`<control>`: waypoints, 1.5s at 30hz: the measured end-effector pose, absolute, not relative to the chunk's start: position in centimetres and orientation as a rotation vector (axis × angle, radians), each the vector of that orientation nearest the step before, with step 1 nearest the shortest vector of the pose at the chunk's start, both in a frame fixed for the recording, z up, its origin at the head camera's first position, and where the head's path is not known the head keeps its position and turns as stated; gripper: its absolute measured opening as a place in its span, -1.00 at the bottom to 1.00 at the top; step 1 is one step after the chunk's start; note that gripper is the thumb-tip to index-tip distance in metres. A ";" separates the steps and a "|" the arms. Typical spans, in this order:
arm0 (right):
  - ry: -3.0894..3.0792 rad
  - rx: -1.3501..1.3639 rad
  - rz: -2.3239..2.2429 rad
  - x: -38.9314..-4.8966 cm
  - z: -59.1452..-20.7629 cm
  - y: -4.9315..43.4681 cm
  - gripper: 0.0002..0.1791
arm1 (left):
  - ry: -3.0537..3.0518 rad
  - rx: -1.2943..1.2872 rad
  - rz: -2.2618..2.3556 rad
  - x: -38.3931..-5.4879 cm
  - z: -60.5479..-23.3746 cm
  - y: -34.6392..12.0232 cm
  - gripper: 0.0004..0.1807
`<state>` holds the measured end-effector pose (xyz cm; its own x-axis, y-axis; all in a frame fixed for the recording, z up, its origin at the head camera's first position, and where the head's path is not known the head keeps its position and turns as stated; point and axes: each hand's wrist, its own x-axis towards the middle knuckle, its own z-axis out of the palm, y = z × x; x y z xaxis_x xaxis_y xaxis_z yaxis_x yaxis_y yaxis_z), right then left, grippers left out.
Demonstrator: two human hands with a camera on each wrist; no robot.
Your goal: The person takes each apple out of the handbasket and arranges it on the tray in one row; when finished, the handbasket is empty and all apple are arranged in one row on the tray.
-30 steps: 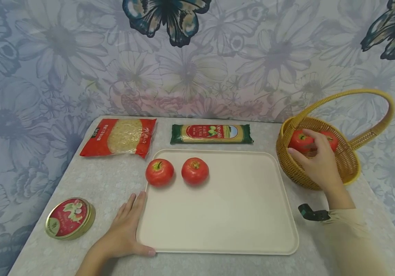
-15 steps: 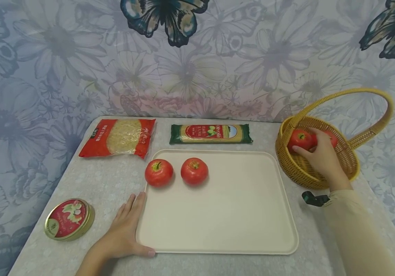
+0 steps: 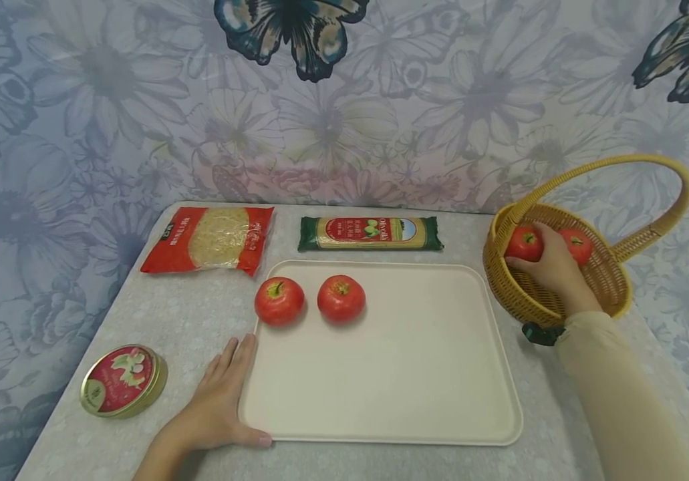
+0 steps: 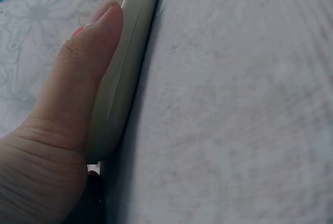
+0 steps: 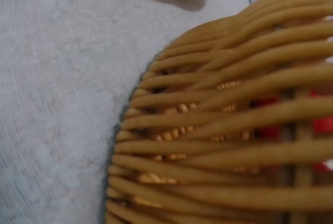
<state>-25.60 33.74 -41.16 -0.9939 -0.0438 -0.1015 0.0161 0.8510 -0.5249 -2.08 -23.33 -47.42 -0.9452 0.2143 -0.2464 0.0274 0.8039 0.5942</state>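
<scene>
My right hand (image 3: 551,267) reaches down into the yellow wicker basket (image 3: 509,300) at the right. Its thumb and fingers curl round a red tomato (image 3: 522,244) by the basket's left wall; the fingertips are partly hidden behind the fruit. Another tomato (image 3: 576,246) lies to the right of this hand. With fingers spread, my left hand (image 3: 214,404) rests at the left edge of the cream tray (image 3: 380,387), the thumb at the near corner. Two tomatoes sit on the tray's far left, one at the rim (image 3: 279,301) and one beside it (image 3: 341,298). Woven strands fill the right wrist view.
A red bag of noodles (image 3: 218,237) lies at the back left. Behind the tray is a green and gold spaghetti pack (image 3: 371,234). A round red and gold tin (image 3: 123,381) stands left of my left hand. The basket's tall handle (image 3: 639,160) arches above its right side.
My right hand has gone deeper into the basket, moving from above the tomatoes to take hold of the left one. My left hand has stayed at the tray's edge.
</scene>
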 end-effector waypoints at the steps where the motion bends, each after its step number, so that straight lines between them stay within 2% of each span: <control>1: 2.913 -0.022 -0.823 -25.7 -41.3 33.8 0.20 | 2.687 0.187 0.880 -2.1 -47.4 -23.3 0.72; 7: 2.903 -0.003 -0.786 -26.1 -42.0 34.3 0.25 | 2.687 0.202 0.878 -2.0 -47.3 -23.2 0.72; 14: 2.955 -0.030 -0.785 -25.3 -41.9 34.4 0.15 | 2.684 0.193 0.875 -2.1 -47.4 -23.1 0.72; 34: 3.223 0.075 -0.952 -17.6 -36.4 32.6 0.10 | 2.701 0.206 0.880 -1.9 -47.5 -23.3 0.71; 45: 3.297 -0.272 -1.094 -14.1 -34.5 27.0 0.07 | 2.719 0.208 0.874 -1.9 -47.6 -23.4 0.73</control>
<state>-14.07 27.01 -34.50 -0.9300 -0.0381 0.3655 -0.2490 0.7968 -0.5506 -1.94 -23.43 -47.63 -0.9512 0.2192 -0.2173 0.0515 0.8070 0.5883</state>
